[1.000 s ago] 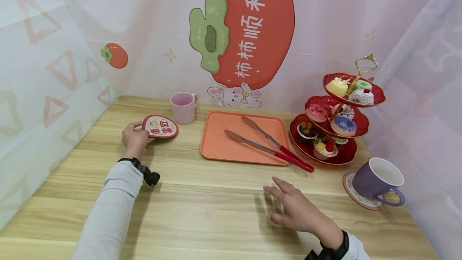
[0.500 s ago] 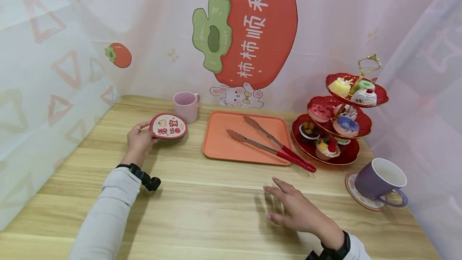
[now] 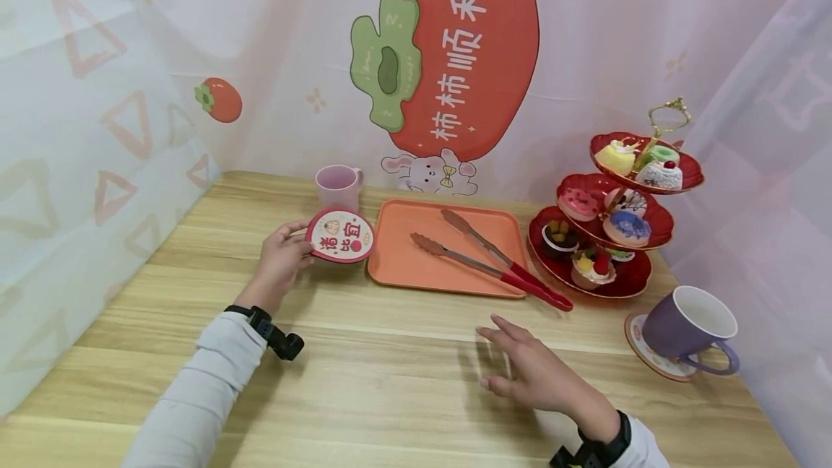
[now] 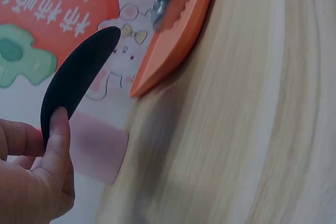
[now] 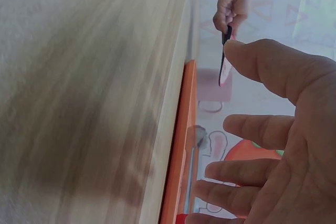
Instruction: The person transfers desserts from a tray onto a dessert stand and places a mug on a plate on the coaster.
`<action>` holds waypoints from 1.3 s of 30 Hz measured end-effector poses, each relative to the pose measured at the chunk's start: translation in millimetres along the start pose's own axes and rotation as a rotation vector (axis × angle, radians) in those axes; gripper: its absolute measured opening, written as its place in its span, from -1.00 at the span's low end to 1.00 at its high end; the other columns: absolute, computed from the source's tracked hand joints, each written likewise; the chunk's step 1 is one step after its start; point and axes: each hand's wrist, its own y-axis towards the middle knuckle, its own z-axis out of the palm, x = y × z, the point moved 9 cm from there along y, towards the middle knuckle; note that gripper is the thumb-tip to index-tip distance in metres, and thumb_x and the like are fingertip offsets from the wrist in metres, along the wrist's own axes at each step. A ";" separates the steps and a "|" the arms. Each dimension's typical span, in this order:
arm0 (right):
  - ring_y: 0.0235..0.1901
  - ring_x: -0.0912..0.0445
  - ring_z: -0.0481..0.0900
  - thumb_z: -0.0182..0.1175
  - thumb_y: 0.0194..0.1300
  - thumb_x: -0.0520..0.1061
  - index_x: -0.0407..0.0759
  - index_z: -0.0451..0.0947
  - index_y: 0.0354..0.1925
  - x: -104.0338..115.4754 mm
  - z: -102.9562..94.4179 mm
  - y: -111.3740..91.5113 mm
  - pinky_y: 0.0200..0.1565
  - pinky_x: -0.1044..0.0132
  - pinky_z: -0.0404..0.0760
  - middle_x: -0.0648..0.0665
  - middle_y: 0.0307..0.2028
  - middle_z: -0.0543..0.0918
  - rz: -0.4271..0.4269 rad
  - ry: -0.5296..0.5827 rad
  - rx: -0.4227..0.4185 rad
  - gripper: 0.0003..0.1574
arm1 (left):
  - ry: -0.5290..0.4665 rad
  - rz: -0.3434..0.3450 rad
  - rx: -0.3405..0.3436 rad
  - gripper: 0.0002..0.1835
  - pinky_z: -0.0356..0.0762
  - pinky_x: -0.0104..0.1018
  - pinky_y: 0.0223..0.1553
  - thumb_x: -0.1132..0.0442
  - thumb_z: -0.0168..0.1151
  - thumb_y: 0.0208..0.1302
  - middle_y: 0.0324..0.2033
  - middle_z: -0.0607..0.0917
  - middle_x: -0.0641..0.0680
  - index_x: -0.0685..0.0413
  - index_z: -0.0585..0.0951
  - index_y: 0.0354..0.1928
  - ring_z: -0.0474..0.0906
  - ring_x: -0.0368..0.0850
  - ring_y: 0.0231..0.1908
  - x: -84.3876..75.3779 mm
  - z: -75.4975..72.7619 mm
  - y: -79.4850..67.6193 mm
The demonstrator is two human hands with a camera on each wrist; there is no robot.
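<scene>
My left hand (image 3: 284, 258) pinches a round coaster (image 3: 341, 235) by its left edge, thumb on one side and fingers on the other. The coaster has a red rim and a white face with red characters; its black underside shows in the left wrist view, held up off the table. In the head view it overlaps the lower part of a pink mug (image 3: 339, 186) and the left edge of an orange tray (image 3: 448, 276). My right hand (image 3: 539, 374) hovers over the table with fingers spread and holds nothing.
Red-handled tongs (image 3: 484, 262) lie across the tray, handles over its front right corner. A three-tier red stand (image 3: 640, 287) with toy cakes is at the back right. Right of my right hand, a purple mug (image 3: 679, 323) sits on another coaster (image 3: 656, 360). Printed curtains enclose the table.
My left hand has carried the coaster to the right, from left of the pink mug to in front of it and the tray's edge. The right hand stays nearly still.
</scene>
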 end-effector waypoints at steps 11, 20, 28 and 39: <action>0.19 -0.26 0.26 0.25 0.18 0.13 -0.26 0.29 0.27 -4.7 -2.0 3.9 0.05 -0.23 0.27 -0.40 0.25 0.25 0.009 0.058 -0.001 -0.18 | 0.045 0.032 0.174 -0.48 0.53 -0.16 -0.17 0.57 -0.09 0.26 -0.02 0.43 0.31 0.22 0.29 0.27 0.52 -0.07 -0.21 -3.4 45.3 -17.8; 0.06 -0.19 0.45 0.23 0.23 -0.01 -0.33 0.20 0.30 -7.6 -2.9 7.4 -0.02 -0.06 0.43 -0.36 0.20 0.35 0.006 0.173 -0.060 -0.20 | 0.060 0.004 0.264 -0.51 0.54 -0.21 -0.25 0.56 -0.02 0.23 -0.15 0.48 0.23 0.23 0.34 0.23 0.51 -0.10 -0.29 6.7 74.2 -37.0; -0.01 -0.14 0.52 0.16 0.31 -0.05 -0.38 0.13 0.32 -16.0 0.1 11.3 -0.11 0.18 0.53 -0.45 0.13 0.39 0.072 0.448 -0.109 -0.23 | 0.040 -0.008 0.370 -0.53 0.56 -0.22 -0.30 0.58 0.01 0.22 -0.18 0.50 0.23 0.27 0.35 0.20 0.52 -0.08 -0.29 11.7 102.5 -58.4; -0.03 -0.22 0.52 0.02 0.39 -0.15 -0.46 -0.05 0.34 -20.6 7.2 16.0 -0.17 0.05 0.55 -0.49 0.12 0.39 0.278 0.997 -0.115 -0.25 | 0.059 -0.025 0.481 -0.56 0.54 -0.20 -0.34 0.56 0.05 0.21 -0.26 0.52 0.20 0.26 0.39 0.16 0.52 -0.07 -0.33 21.5 136.4 -82.2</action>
